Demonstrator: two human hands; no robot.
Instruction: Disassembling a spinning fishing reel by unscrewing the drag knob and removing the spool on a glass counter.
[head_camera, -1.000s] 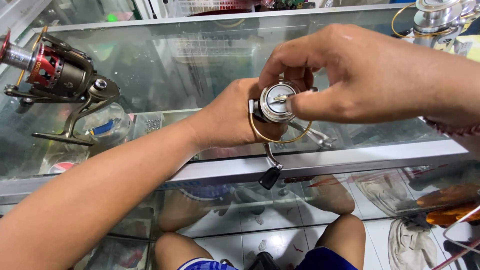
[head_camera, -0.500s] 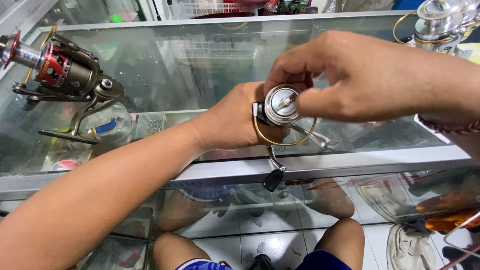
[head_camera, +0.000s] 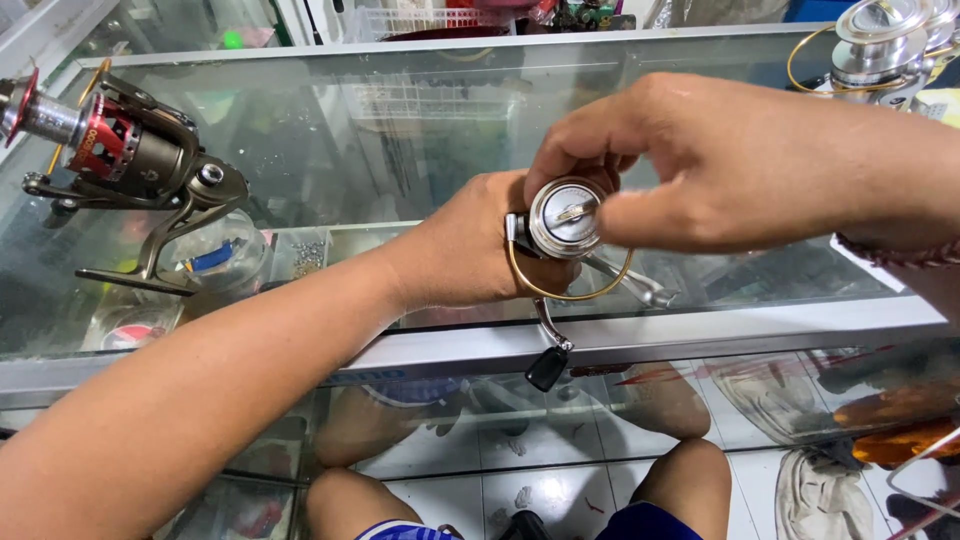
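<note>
Silver metal caught the light on the small spinning reel (head_camera: 566, 222), which was held up in the air just above the glass counter (head_camera: 400, 150), between the two hands. The left hand (head_camera: 470, 250) wrapped the reel's body from the left, fingers curled shut around it, so the spool's long axis pointed up toward the camera with the round cap facing the viewer. The right hand (head_camera: 730, 165) came in from the right and slightly above, its thumb and forefinger pinching the ribbed knob on the spool's face; its other fingers were folded loosely. A thin gold bail wire looped under the spool, and the crank handle hung downward, ending in a dark knob (head_camera: 547, 368). A second, larger reel (head_camera: 125, 150), grey with a red spool, stood well apart at the counter's left end. More silver spools (head_camera: 880, 45) sat at the far right corner.
</note>
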